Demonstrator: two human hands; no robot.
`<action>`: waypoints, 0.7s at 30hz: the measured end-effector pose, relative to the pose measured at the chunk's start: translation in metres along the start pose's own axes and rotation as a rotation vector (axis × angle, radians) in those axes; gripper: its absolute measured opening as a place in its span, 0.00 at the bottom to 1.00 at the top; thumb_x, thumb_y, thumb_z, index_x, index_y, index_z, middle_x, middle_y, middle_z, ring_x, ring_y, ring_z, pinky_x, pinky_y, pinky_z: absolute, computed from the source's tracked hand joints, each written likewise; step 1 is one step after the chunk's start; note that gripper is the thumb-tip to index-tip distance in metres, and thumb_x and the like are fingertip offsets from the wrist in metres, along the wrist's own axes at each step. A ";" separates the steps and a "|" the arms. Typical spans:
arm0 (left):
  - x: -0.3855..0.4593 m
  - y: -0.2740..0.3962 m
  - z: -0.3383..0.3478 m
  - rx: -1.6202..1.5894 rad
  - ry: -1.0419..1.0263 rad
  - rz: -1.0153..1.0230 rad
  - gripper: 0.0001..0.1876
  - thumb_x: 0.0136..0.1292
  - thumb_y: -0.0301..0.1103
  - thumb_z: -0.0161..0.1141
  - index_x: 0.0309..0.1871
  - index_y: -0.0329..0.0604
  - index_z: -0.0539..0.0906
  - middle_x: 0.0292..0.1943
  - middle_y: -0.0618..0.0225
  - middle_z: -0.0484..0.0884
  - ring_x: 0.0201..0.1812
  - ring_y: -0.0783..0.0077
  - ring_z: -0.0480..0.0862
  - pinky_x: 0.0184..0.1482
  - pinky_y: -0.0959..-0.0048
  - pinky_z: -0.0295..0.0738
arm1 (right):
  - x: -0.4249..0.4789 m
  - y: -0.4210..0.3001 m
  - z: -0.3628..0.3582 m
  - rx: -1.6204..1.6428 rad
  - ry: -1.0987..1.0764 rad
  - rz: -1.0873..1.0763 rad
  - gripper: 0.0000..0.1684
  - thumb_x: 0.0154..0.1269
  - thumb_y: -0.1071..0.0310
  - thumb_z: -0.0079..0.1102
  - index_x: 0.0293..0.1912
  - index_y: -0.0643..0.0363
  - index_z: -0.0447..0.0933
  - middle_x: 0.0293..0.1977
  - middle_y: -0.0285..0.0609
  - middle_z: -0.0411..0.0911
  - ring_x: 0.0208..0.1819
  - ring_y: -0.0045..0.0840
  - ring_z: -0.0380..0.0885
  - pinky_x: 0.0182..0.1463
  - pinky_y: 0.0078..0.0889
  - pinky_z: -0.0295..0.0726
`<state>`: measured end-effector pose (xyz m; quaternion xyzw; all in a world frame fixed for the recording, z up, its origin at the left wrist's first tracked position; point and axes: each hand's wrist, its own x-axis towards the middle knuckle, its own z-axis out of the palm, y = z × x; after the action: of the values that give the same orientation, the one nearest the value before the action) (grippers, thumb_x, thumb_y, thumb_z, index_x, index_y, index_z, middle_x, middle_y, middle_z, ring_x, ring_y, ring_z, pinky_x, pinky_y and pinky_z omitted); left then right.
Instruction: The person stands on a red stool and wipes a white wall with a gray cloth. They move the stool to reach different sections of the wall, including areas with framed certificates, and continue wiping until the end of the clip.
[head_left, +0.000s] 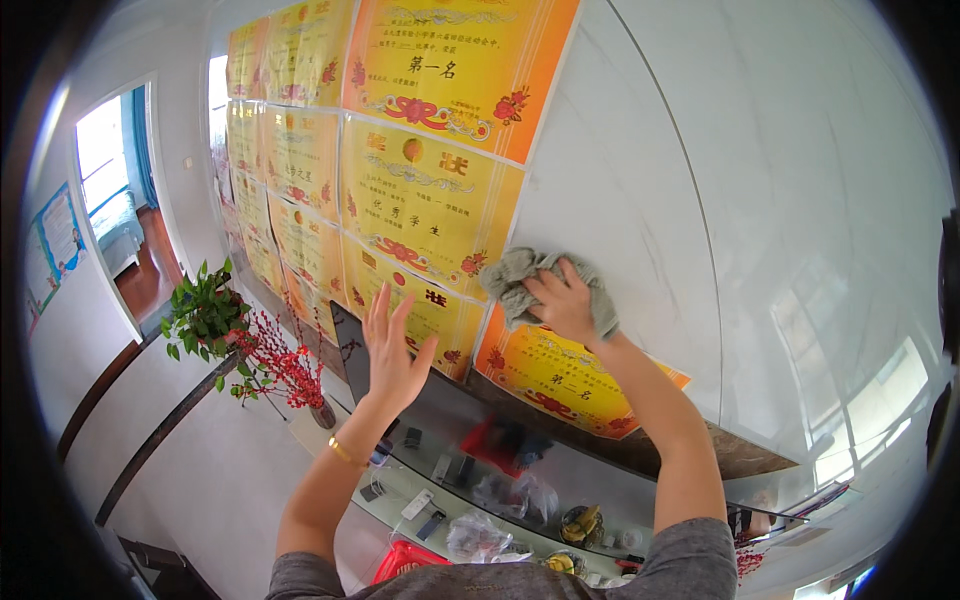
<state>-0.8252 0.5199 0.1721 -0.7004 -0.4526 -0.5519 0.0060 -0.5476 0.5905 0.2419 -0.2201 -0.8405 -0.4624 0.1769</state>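
Observation:
A crumpled grey-green cloth (517, 289) is bunched under my right hand (562, 300), pressed to the glossy marble-look wall (630, 187) over the top of an orange paper certificate (570, 375). Fingers spread and holding nothing, my left hand (394, 349) is raised in front of yellow certificates (431, 195) fixed in rows on the wall. A gold bracelet (341, 450) circles my left wrist. The dark television (427, 420) stands below the certificates, behind my left hand.
A glass-topped stand (390, 502) below bears a power strip (417, 505), plastic bags (476, 536) and a bowl with yellow items (564, 561). A red basket (409, 559) is nearer. To the left are a leafy potted plant (202, 311), red berry branches in a vase (322, 412) and a doorway (127, 210).

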 end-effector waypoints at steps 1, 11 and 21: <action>-0.015 -0.006 -0.009 0.010 -0.020 -0.003 0.32 0.56 0.36 0.59 0.64 0.45 0.61 0.69 0.52 0.51 0.70 0.47 0.48 0.67 0.47 0.40 | 0.003 0.008 -0.011 -0.060 -0.002 0.026 0.13 0.41 0.58 0.61 0.30 0.51 0.82 0.43 0.35 0.77 0.48 0.30 0.72 0.59 0.52 0.65; -0.184 -0.022 -0.053 -0.098 -0.140 -0.475 0.26 0.53 0.23 0.58 0.59 0.39 0.67 0.64 0.46 0.58 0.66 0.48 0.58 0.64 0.59 0.56 | 0.039 0.261 -0.254 -1.017 0.246 1.039 0.28 0.60 0.45 0.50 0.55 0.51 0.73 0.54 0.44 0.69 0.58 0.37 0.66 0.57 0.45 0.66; -0.151 0.013 0.005 -0.210 -0.267 -0.299 0.24 0.57 0.29 0.59 0.58 0.40 0.69 0.65 0.48 0.58 0.65 0.49 0.60 0.64 0.59 0.55 | -0.045 0.084 -0.136 -0.557 -0.018 0.393 0.12 0.40 0.56 0.63 0.30 0.42 0.83 0.49 0.31 0.75 0.52 0.31 0.69 0.57 0.51 0.63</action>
<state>-0.8097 0.4203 0.0590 -0.6891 -0.4881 -0.4932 -0.2089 -0.4523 0.5048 0.3469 -0.4217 -0.6250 -0.6294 0.1881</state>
